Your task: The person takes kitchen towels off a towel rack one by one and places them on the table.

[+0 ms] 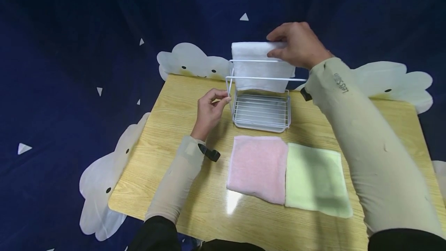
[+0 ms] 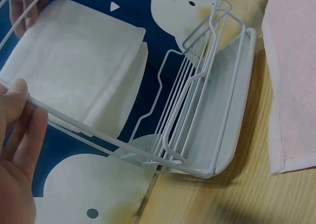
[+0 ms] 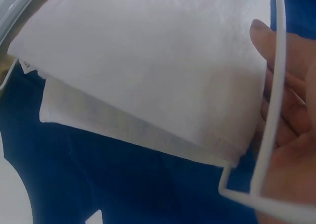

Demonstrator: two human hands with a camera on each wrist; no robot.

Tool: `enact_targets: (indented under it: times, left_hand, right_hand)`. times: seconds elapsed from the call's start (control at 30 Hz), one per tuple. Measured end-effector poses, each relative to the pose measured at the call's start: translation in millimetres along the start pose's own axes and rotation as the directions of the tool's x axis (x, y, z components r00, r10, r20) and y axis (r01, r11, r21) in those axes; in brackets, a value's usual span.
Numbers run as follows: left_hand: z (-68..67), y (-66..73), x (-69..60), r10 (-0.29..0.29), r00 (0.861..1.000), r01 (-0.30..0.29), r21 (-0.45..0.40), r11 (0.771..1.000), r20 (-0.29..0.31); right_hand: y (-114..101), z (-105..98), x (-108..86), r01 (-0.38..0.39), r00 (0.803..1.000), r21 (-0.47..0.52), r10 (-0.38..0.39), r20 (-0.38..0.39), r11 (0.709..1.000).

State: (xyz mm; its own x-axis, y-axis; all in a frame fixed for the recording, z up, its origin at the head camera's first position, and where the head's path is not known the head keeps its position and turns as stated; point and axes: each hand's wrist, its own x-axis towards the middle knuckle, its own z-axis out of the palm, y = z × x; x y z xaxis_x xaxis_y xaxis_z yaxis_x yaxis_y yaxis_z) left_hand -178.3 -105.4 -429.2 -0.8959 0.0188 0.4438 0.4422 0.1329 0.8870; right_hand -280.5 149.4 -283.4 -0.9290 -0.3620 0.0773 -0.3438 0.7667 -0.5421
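A white wire rack (image 1: 265, 78) stands over a shallow white tray (image 1: 278, 129) at the back of the table. Over its rear top bar hangs a folded white towel (image 1: 256, 51), whose two layers show apart in the right wrist view. My left hand (image 1: 210, 111) pinches the rack's left side wire between thumb and fingers. At the towel's upper right, my right hand (image 1: 299, 45) holds it with the thumb on the near face and fingers behind. The right wrist view shows the thumb (image 3: 262, 41) at the towel's edge, beside a rack wire.
A pink towel (image 1: 258, 169) lies flat in front of the rack, and a pale green towel (image 1: 317, 179) lies at its right side. The wooden table (image 1: 156, 158) ends just behind the rack. Beyond hangs dark blue cloth (image 1: 104, 18) with white cloud shapes.
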Motion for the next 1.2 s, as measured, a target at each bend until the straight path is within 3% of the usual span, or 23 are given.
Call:
enact_targets:
  times: [0.23, 0.47, 0.57, 0.8, 1.2]
  left_hand:
    - [0.6, 0.3, -1.3, 0.002, 1.000, -0.002, -0.003, 1.000, 0.014]
    - [2.0, -26.9, -1.9, -0.014, 1.000, 0.014, -0.013, 1.000, -0.001]
    - [1.5, -30.6, -1.8, 0.004, 1.000, -0.004, -0.027, 1.000, 0.005]
    - [3.0, 2.3, -2.6, 0.002, 1.000, -0.002, -0.025, 1.000, 0.008]
    - [5.7, 0.0, 0.5, -0.001, 1.000, 0.001, -0.023, 1.000, 0.005]
  right_hand:
    - [0, 3, 0.8, -0.024, 1.000, -0.014, 0.024, 0.004, 1.000]
    - [0, 3, 2.7, -0.047, 0.999, -0.025, 0.047, 0.016, 0.999]
    - [1, 4, 2.8, -0.062, 0.998, -0.027, 0.063, 0.019, 0.998]
    - [1, 4, 2.5, -0.065, 0.998, -0.037, 0.066, 0.013, 0.997]
    - [1, 8, 2.5, -0.052, 0.998, -0.075, 0.050, -0.033, 0.996]
